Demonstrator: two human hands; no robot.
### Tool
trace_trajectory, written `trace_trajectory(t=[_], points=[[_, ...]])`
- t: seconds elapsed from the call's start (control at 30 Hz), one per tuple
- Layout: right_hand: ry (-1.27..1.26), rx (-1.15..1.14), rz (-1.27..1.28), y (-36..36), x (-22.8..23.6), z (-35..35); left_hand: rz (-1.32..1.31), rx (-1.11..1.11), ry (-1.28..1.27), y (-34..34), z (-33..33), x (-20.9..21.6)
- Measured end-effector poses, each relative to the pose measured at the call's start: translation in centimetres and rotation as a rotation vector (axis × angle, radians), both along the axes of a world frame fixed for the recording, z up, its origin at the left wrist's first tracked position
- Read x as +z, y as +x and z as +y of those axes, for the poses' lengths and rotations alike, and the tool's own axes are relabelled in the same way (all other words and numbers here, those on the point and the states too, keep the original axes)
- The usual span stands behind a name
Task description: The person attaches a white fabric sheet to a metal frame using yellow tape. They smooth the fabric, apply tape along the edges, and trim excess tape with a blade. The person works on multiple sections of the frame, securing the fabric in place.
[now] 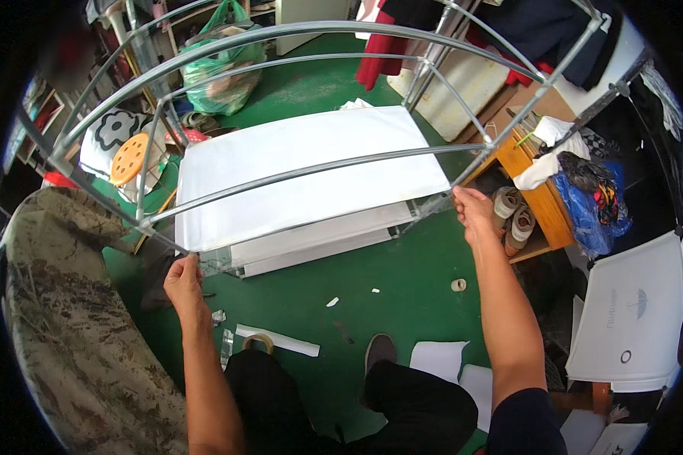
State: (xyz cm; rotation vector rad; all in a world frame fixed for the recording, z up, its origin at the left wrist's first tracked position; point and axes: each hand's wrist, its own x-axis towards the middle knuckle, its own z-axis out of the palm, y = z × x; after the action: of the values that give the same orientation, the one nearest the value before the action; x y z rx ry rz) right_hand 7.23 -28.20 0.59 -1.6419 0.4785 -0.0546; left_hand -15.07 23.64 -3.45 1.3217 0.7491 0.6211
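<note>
A white sheet [303, 144] lies across a frame of grey metal tubes [311, 180], its near edge running between my two hands. My left hand [184, 283] is closed in a pinch at the sheet's near left corner, beside a tube. At the near right corner, my right hand [473, 211] also pinches the edge, its arm stretched forward. Clear film shows at both corners, next to the fingertips. Below the sheet is a lower white panel [326, 241] on the same frame. What exactly lies between the fingertips is too small to see fully.
A tape roll [259, 343], a white strip [300, 345] and paper pieces [439, 359] lie on the green floor [402, 303]. At left stands a camouflage-covered seat [76, 303]; at right, a wooden cabinet [539, 205] with shoes [520, 224]. A green plastic bag [220, 76] sits behind.
</note>
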Motion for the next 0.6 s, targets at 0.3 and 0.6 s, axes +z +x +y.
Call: trace_trajectory(t=[0.3,0.6], points=[[-0.031,0.007,0.009,-0.3,-0.2,0.4,0.009,0.0,-0.004,0.1,0.5,-0.6],[-0.115,-0.017,-0.051,0.4,-1.2,1.4,-0.007,0.065,0.115,-0.3,0.2,-0.5]])
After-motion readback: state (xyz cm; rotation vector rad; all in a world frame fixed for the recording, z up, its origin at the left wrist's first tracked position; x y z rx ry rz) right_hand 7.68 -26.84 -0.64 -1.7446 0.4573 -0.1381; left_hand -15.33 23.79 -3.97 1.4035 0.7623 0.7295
